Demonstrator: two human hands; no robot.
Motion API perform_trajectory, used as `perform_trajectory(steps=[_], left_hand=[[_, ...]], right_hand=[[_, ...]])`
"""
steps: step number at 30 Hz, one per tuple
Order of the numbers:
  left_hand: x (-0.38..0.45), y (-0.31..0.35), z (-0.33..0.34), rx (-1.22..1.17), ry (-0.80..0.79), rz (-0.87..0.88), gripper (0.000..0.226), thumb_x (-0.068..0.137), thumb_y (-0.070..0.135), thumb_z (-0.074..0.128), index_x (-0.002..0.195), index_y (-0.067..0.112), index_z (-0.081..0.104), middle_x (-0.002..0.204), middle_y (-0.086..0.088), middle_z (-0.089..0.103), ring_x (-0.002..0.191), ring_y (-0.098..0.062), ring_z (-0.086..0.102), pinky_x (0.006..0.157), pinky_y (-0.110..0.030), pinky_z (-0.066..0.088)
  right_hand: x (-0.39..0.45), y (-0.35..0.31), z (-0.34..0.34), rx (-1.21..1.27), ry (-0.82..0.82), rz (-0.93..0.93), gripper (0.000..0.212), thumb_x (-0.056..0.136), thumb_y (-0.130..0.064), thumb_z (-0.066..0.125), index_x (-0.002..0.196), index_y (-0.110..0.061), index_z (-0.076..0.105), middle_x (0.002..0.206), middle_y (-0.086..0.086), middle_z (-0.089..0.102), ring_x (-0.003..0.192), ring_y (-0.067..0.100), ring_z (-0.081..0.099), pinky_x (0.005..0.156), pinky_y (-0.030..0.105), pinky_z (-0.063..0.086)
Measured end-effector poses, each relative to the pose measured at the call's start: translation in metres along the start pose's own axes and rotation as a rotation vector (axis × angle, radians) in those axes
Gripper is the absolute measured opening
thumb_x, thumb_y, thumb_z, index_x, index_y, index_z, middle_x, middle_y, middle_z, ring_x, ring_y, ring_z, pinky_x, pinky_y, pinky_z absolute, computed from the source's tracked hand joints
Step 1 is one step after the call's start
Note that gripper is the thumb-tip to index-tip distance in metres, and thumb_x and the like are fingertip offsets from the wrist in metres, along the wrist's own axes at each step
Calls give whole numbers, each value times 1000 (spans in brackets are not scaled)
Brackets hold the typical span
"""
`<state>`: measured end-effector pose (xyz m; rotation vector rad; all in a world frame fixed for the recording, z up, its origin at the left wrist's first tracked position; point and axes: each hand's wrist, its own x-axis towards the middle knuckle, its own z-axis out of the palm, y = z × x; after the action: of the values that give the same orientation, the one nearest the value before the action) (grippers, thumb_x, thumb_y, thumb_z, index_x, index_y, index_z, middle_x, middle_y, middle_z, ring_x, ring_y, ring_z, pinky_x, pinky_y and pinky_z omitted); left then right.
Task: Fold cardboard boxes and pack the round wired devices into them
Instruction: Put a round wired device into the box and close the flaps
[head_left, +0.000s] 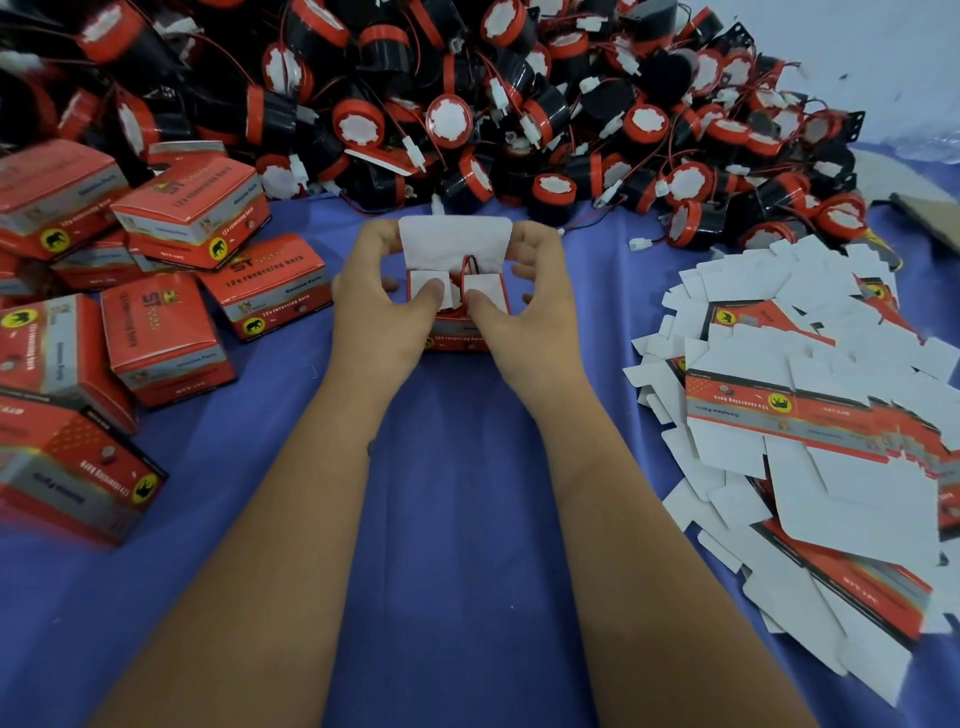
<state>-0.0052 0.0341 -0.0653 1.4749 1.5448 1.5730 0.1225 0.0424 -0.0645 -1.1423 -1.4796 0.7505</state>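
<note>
At the centre of a blue cloth (457, 467), a red cardboard box (453, 332) stands with its open mouth facing up, its long axis running from 9 to 3 o'clock, its white lid flap (454, 241) raised at 12 o'clock. The left hand (382, 306) and right hand (524, 306) grip the box's two ends, each thumb pressing a white side flap inward over red and black wires. Round wired devices (447, 122) are heaped at 12 o'clock, folded boxes (171, 332) at 9 o'clock, flat box blanks (810, 415) at 3 o'clock.
</note>
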Motion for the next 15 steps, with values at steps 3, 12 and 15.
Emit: perform_trajectory(steps=[3,12,15], left_hand=[[1,-2,-4,-10,-26,21,35,88,6,66,87,38,52,101,20,63,92,-17,61,81,-35,54],[4,-7,-18,-15,-206,60,27,87,3,71,77,24,58,105,17,68,102,-2,64,72,-20,56],[3,-4,-19,26,-236,65,25,90,0,62,81,22,58,108,14,69,107,-2,63,74,-17,55]], right_hand=[[1,1,-2,-12,-13,-5,30,86,-3,61,96,-31,54,102,-16,61,107,8,55,81,18,44],[3,1,-18,234,6,100,27,79,0,44,74,-8,70,103,4,71,93,2,62,72,6,44],[1,2,-18,222,-11,109,29,88,-23,51,80,-4,71,94,9,72,87,2,60,72,4,40]])
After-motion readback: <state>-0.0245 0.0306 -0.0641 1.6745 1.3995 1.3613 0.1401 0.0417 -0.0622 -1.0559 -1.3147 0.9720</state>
